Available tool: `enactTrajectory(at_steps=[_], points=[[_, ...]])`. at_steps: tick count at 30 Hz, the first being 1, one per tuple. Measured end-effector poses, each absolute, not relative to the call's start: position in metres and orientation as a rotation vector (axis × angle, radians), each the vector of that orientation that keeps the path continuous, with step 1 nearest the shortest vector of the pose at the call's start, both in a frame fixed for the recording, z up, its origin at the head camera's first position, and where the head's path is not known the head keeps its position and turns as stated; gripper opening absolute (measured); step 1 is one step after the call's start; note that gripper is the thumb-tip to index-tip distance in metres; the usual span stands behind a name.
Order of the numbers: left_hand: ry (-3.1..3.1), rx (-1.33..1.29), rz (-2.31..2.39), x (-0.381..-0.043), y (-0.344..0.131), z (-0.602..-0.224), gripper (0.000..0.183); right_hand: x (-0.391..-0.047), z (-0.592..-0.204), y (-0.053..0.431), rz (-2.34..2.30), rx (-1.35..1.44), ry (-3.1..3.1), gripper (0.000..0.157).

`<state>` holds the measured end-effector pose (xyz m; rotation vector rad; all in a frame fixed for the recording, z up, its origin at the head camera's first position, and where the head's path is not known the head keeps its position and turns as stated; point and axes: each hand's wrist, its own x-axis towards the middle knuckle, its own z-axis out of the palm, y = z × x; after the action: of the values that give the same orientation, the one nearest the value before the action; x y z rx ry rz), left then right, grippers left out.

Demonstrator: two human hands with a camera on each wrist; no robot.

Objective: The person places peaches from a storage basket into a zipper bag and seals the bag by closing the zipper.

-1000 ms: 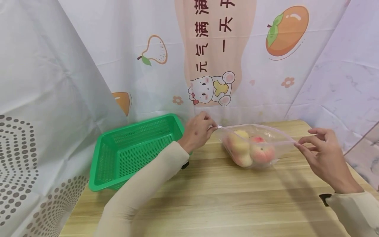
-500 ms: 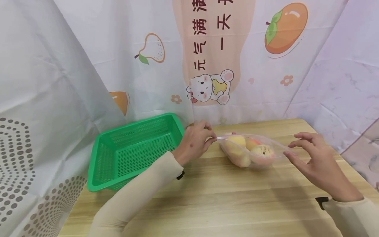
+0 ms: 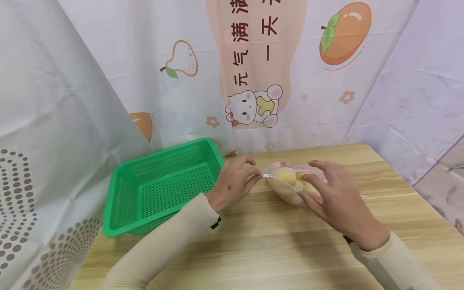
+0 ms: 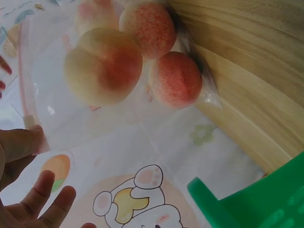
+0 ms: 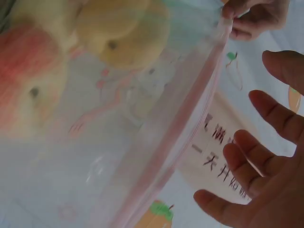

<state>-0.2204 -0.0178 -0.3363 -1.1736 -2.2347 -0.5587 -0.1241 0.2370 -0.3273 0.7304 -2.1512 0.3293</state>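
Note:
My left hand [image 3: 233, 180] pinches one top corner of a clear zip bag [image 5: 185, 128], thumb and finger right at the small white slider [image 3: 266, 175]. Several peaches [image 4: 104, 66], yellow to pink-red, lie inside the bag on the table. The bag's pink-edged mouth shows as a long strip in the right wrist view. My right hand [image 3: 337, 197] is over the right part of the bag, hiding it in the head view. Its fingers [image 5: 275, 116] are spread beside the mouth strip and hold nothing.
Left of the bag, a green perforated basket [image 3: 174, 189] with nothing in it stands on the wooden table [image 3: 275, 257]. A printed curtain [image 3: 181, 104] hangs behind the table's back edge.
My right hand has let go of the bag's far right corner and moved left over the bag. My left hand keeps its pinch, a little lower in view.

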Motion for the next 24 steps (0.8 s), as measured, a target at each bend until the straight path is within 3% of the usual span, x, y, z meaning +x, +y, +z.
enactTrajectory(at_steps=[6, 14, 24], points=[[-2.209, -1.148, -0.551, -0.218, -0.020, -0.340, 0.009, -0.134, -0.327, 0.207, 0.221, 0.707, -2.175, 0.031], [-2.143, -1.162, -0.569, -0.217, -0.022, -0.345, 0.010, -0.143, -0.331, 0.183, 0.226, 0.667, -2.188, 0.040], [-2.132, -1.164, -0.588, -0.216, -0.024, -0.347, 0.009, -0.158, -0.340, 0.172, 0.238, 0.623, -2.177, 0.029]])
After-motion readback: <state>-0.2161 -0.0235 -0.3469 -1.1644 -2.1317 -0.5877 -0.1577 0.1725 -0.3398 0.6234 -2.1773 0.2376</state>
